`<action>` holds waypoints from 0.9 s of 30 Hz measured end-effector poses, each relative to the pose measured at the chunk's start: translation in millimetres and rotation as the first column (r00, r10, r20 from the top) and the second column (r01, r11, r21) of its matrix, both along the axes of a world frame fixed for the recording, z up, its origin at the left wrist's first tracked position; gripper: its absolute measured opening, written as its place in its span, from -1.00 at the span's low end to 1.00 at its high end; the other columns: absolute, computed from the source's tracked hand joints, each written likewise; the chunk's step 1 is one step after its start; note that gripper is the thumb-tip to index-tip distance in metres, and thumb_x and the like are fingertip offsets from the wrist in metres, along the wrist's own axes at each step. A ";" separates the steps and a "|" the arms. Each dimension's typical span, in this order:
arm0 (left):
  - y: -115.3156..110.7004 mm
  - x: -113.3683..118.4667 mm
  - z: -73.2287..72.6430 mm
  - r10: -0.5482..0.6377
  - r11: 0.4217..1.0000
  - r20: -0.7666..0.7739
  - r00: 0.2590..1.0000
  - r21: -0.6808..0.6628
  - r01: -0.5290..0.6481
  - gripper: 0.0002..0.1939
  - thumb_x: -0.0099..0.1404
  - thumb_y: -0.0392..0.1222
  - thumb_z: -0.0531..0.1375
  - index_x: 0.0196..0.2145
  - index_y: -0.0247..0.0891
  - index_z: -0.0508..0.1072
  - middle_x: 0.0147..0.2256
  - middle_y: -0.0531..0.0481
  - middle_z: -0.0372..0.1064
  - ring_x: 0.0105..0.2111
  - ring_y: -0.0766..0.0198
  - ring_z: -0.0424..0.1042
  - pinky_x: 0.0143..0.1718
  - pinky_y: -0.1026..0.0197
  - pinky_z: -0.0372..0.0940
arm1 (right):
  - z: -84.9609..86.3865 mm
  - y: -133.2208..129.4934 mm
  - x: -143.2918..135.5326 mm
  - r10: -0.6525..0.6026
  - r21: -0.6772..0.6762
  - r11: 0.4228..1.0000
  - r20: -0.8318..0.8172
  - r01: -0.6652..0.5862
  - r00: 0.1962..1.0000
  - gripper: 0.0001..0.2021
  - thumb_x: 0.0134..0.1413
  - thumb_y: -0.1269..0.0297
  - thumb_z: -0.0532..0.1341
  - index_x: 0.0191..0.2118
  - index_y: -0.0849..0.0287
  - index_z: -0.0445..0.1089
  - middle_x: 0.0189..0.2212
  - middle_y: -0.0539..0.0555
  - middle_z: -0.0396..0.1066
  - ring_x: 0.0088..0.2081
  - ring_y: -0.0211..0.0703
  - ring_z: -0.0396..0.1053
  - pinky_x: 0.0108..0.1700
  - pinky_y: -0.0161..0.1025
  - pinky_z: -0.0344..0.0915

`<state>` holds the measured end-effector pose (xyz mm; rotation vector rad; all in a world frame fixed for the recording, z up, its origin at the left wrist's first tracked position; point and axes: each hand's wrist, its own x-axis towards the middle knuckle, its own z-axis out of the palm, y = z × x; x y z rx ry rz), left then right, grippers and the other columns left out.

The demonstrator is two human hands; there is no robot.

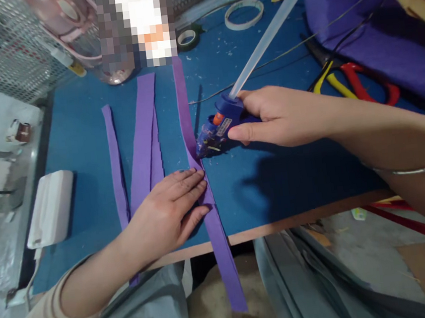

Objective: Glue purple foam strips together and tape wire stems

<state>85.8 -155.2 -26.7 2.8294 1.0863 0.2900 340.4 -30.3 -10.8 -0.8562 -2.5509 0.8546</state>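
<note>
You seem to be at the gluing step — right hand point(280, 116) wrapped around the glue gun point(223, 127), nozzle at the fold of the long purple strip point(221, 239), left hand point(171, 203) pressing it, unclenched, on the blue tabletop point(85, 142) — which calls for a steady nozzle and fingertips clear of it.

Here's a pale label point(224, 127) on the blue glue gun point(210, 138), its marks too small and blurred to make out; no words, brands or numbers are readable.
</note>
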 end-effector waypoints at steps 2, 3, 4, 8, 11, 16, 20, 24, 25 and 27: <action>-3.5 3.2 0.0 -0.024 0.999 0.046 0.999 0.048 0.022 -0.71 0.31 -0.19 0.21 -0.06 -0.37 0.49 -0.04 -0.19 0.50 0.00 0.05 0.47 0.02 0.00 0.41 | 0.9 0.5 2.2 0.029 -0.007 1.000 0.011 -0.028 1.000 -0.73 0.18 0.12 0.12 -0.23 0.25 0.37 -0.43 0.02 0.36 -0.36 -0.23 0.31 -0.31 -0.31 0.11; -5.4 4.6 -0.2 -0.028 0.998 0.054 0.998 0.064 0.024 -0.74 0.30 -0.20 0.22 -0.09 -0.35 0.50 -0.08 -0.16 0.52 -0.05 0.08 0.49 -0.04 0.04 0.43 | 1.4 0.8 3.3 0.048 -0.009 0.999 0.014 -0.047 0.999 -0.72 0.18 0.10 0.12 -0.25 0.25 0.37 -0.45 0.01 0.35 -0.38 -0.25 0.29 -0.32 -0.32 0.11; -7.3 5.8 -0.4 -0.022 0.997 0.055 0.998 0.073 0.018 -0.77 0.29 -0.19 0.22 -0.11 -0.32 0.50 -0.10 -0.15 0.53 -0.09 0.10 0.51 -0.08 0.06 0.44 | 1.8 1.2 4.2 0.066 -0.009 0.998 0.014 -0.066 0.998 -0.72 0.19 0.10 0.12 -0.27 0.24 0.37 -0.46 0.00 0.34 -0.39 -0.26 0.28 -0.33 -0.32 0.10; -13.9 7.4 -0.8 0.042 0.998 -0.001 0.999 0.050 -0.042 -0.55 0.27 0.13 0.20 -0.10 -0.32 0.47 -0.08 -0.21 0.48 -0.12 0.07 0.50 -0.11 0.04 0.42 | 2.6 1.8 5.6 0.103 -0.009 0.995 0.001 -0.103 0.995 -0.74 0.20 0.11 0.13 -0.29 0.24 0.38 -0.49 -0.02 0.31 -0.41 -0.28 0.25 -0.33 -0.32 0.09; -17.5 8.2 -0.5 0.043 0.998 -0.060 0.997 0.050 -0.040 -0.29 0.17 0.37 0.14 -0.07 -0.37 0.44 -0.07 -0.28 0.45 -0.09 -0.03 0.47 -0.07 -0.06 0.38 | 2.9 0.1 4.0 0.115 -0.033 0.993 0.001 -0.115 0.993 -0.76 0.19 0.15 0.13 -0.25 0.25 0.39 -0.46 -0.02 0.34 -0.40 -0.28 0.27 -0.33 -0.32 0.09; -18.4 11.7 -0.2 0.049 0.999 -0.061 0.997 0.017 -0.048 -0.22 0.12 0.43 0.13 -0.08 -0.39 0.43 -0.08 -0.30 0.44 -0.05 -0.08 0.42 -0.08 -0.07 0.35 | 2.4 -3.1 0.5 0.124 -0.029 0.992 -0.014 -0.125 0.992 -0.74 0.17 0.17 0.14 -0.16 0.26 0.40 -0.36 0.04 0.41 -0.32 -0.22 0.33 -0.29 -0.32 0.13; -16.6 12.3 -0.6 0.031 0.999 -0.024 0.999 0.022 -0.030 -0.22 0.12 0.44 0.12 -0.07 -0.38 0.42 -0.09 -0.28 0.44 -0.04 -0.03 0.42 -0.05 -0.04 0.34 | 1.1 -3.0 0.1 0.101 0.023 0.995 -0.029 -0.100 0.994 -0.72 0.17 0.17 0.14 -0.13 0.27 0.39 -0.26 0.10 0.43 -0.23 -0.16 0.36 -0.24 -0.30 0.17; -16.6 11.5 -1.5 0.018 0.999 -0.030 0.999 0.030 -0.017 -0.21 0.12 0.43 0.13 -0.07 -0.40 0.42 -0.09 -0.29 0.44 -0.05 -0.04 0.42 -0.06 -0.04 0.33 | 0.9 -3.1 -0.2 0.084 0.058 0.995 -0.043 -0.082 0.996 -0.71 0.19 0.20 0.12 -0.08 0.28 0.39 -0.22 0.11 0.43 -0.17 -0.13 0.38 -0.18 -0.28 0.21; -16.9 11.5 -1.7 0.013 1.000 -0.035 0.999 0.029 -0.012 -0.21 0.12 0.43 0.13 -0.07 -0.42 0.42 -0.10 -0.29 0.44 -0.06 -0.04 0.42 -0.07 -0.05 0.33 | 0.9 -3.3 -0.4 0.079 0.065 0.995 -0.046 -0.076 0.996 -0.70 0.19 0.20 0.12 -0.08 0.28 0.39 -0.21 0.11 0.43 -0.16 -0.12 0.38 -0.18 -0.27 0.22; -17.4 11.5 -1.9 -0.004 1.000 -0.039 0.999 0.027 0.005 -0.20 0.12 0.44 0.12 -0.09 -0.43 0.43 -0.11 -0.30 0.45 -0.09 -0.05 0.42 -0.09 -0.06 0.34 | 0.9 -3.8 -1.0 0.068 0.079 0.995 -0.047 -0.065 0.997 -0.70 0.19 0.19 0.11 -0.07 0.28 0.38 -0.20 0.11 0.43 -0.14 -0.10 0.39 -0.16 -0.27 0.23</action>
